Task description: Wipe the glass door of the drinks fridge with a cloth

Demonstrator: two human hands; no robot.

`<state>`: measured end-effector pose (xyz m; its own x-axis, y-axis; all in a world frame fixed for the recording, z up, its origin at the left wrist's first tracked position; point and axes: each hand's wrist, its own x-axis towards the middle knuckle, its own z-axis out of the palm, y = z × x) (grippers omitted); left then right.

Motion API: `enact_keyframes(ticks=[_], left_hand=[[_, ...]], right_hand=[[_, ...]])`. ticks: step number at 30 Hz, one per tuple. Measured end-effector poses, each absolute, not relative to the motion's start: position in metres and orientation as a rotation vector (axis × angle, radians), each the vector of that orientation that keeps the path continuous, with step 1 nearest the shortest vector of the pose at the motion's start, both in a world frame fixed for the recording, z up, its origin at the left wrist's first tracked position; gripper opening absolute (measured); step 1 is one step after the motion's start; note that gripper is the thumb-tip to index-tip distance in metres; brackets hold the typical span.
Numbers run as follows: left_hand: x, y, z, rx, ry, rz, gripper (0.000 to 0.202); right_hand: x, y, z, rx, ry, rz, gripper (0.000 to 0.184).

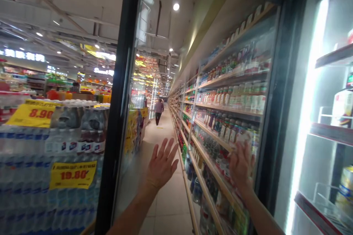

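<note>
A glass cooler door (118, 106) with a dark frame stands swung open in front of me. My left hand (162, 163) is raised before its pane, fingers stretched and spread, holding nothing. On the right, my right hand (241, 163) is also up at the glass, slightly blurred, its fingers apart and nothing visible in them. Whether either palm presses on the pane I cannot tell. Beyond the hands, rows of bottles (226, 128) on long wooden-edged shelves (209, 139) show in the glass, perhaps partly as a reflection.
Lit cooler shelves (331, 132) with a few containers are at the right edge. Stacked packs of bottled water (24, 176) with yellow price signs (73, 174) stand at left. A person (158, 111) appears far down the tiled aisle (162, 128).
</note>
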<state>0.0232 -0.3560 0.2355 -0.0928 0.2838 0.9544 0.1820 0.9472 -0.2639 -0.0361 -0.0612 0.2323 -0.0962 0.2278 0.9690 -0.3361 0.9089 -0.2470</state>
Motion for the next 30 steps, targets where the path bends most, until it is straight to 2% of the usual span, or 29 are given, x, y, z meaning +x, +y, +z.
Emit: enact_keyframes(ticks=[3,8,10,15,17,23,26,28,30], left_hand=[[0.023,-0.355,0.235,-0.358,-1.663,0.079,0.051],[0.022,-0.356,0.236,-0.356,-1.655,0.054,0.047],[0.022,-0.357,0.236,-0.356,-1.664,0.063,0.047],[0.024,-0.355,0.236,-0.353,-1.667,0.097,0.048],[0.024,-0.354,0.236,-0.345,-1.662,0.094,0.05],[0.027,-0.356,0.236,-0.362,-1.662,0.079,0.052],[0.028,-0.357,0.235,-0.364,-1.676,0.1,0.051],[0.029,-0.356,0.235,-0.365,-1.674,0.104,0.05],[0.029,-0.355,0.235,-0.366,-1.665,0.099,0.05]], right_hand=[[-0.041,-0.05,0.246,-0.102,-1.5,0.625,0.049],[-0.018,-0.114,0.233,0.6,-1.623,0.195,0.039],[-0.015,-0.12,0.233,0.748,-1.63,0.089,0.036],[-0.029,-0.096,0.257,0.235,-1.516,0.403,0.04],[-0.026,-0.109,0.26,0.197,-1.5,0.445,0.043],[-0.007,-0.153,0.236,0.785,-1.574,0.082,0.039],[-0.022,-0.116,0.248,0.492,-1.551,0.225,0.037],[-0.034,-0.095,0.262,0.203,-1.494,0.415,0.041],[-0.035,-0.096,0.27,0.104,-1.448,0.511,0.045]])
